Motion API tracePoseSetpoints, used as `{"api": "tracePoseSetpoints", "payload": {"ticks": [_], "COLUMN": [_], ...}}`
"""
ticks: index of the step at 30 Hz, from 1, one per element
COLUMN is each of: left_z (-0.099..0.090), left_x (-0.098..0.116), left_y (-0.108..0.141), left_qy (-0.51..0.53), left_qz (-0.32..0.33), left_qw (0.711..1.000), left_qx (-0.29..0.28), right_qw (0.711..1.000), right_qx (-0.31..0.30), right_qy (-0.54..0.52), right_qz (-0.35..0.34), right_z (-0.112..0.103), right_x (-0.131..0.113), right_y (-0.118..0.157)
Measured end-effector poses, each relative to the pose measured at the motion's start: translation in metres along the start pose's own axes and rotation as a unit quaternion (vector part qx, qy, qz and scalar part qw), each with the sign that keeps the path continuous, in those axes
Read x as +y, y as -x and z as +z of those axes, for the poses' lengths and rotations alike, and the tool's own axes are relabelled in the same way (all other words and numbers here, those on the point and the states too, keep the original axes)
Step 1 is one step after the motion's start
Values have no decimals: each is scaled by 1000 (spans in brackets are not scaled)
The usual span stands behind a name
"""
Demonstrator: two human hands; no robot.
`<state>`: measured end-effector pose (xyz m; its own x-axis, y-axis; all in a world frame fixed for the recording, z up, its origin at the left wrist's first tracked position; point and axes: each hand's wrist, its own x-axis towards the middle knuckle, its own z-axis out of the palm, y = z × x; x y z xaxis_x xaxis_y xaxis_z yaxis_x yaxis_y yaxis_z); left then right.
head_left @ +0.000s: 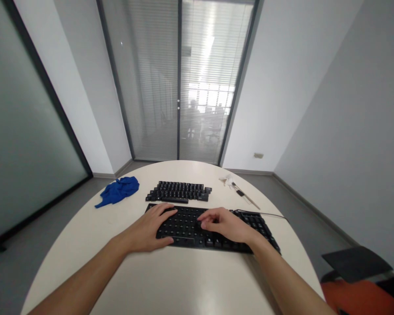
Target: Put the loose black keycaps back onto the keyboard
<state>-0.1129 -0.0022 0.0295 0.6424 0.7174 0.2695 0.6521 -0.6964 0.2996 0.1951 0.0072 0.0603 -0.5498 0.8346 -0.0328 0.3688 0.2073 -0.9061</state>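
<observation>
A person's left hand [147, 229] lies open, fingers and thumb spread over the left end of a black keyboard [182, 227] on a round, cream-topped table [151, 284], gripping nothing and seemingly steadying the board. The right hand [225, 223] is bent over the middle, thumb and fingertips drawn together at a dark spot among the keys; whether a key is caught between them cannot be told. The keyboard, hard and matte, lies toward the near edge, within easy reach of both hands; small round studs show across its left part, while keys cover the right end. Just beyond it, toward the far edge, loose black keys [184, 191] sit in tight, stepped rows with the long bar nearest, an arrangement that probably preserves their order. Soft blue cloth [120, 191] lies crumpled by the left edge, apart from the keys. Toward the right edge, a slim stick [249, 200] with a dark band lies beside crumpled white material [228, 179], and a thin black cable [272, 215] runs over the rim, away from the hands.
</observation>
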Motion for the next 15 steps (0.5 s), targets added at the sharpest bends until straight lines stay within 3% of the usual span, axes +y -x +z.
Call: {"api": "tracePoseSetpoints", "payload": {"ticks": [8,15], "left_z": [0,0], "left_x": [1,1], "left_y": [1,1], "left_qy": [-5,-8], "left_qz": [-3,2], "left_qw": [1000,1000], "left_qx": [8,9], "right_qw": [998,987], "right_qx": [-41,-47], "right_qy": [45,153], "right_qz": [0,-36], "right_z": [-3,1], "right_x": [5,-5], "right_y": [5,11]}}
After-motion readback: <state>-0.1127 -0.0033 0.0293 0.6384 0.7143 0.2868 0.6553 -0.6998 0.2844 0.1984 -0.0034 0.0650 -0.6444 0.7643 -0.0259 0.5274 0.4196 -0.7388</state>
